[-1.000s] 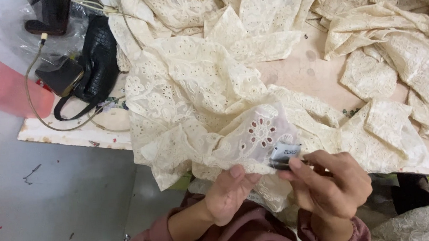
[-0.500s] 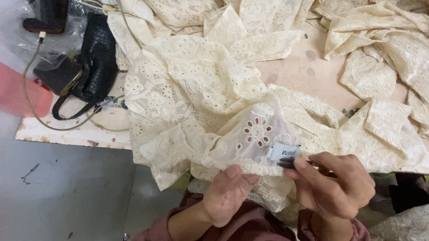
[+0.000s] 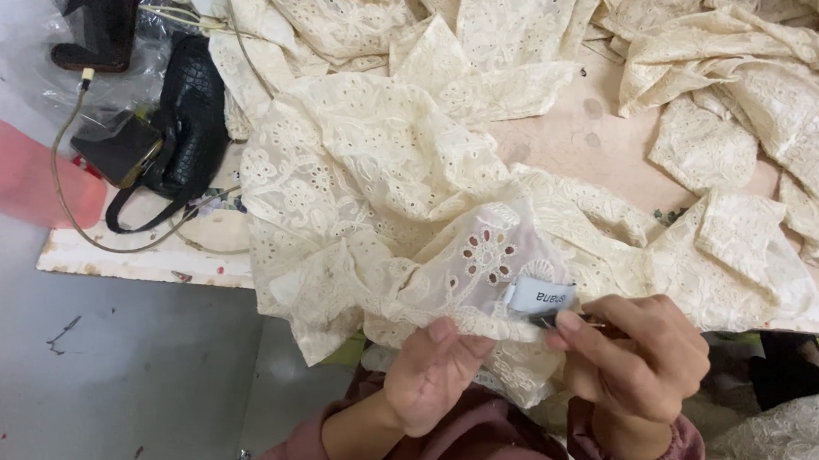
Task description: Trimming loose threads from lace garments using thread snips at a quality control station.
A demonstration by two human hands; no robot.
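A cream eyelet-lace garment (image 3: 379, 194) lies bunched over the front edge of the worktable (image 3: 137, 261). My left hand (image 3: 433, 375) pinches its lower hem from below. My right hand (image 3: 631, 359) is closed around a small dark metal tool at a white woven label (image 3: 539, 298) sewn into the garment. The tool is mostly hidden by my fingers. Maroon sleeves cover both wrists.
More cream lace pieces (image 3: 762, 114) are heaped across the back and right of the table. A black bag (image 3: 185, 121) with a cable and a dark phone-like object (image 3: 120, 148) lie at the table's left end. Grey floor with a red patch (image 3: 8, 174) is on the left.
The label has turned up into fuller view, and my right hand has shifted slightly right with the tool. My left hand keeps its hold on the hem.
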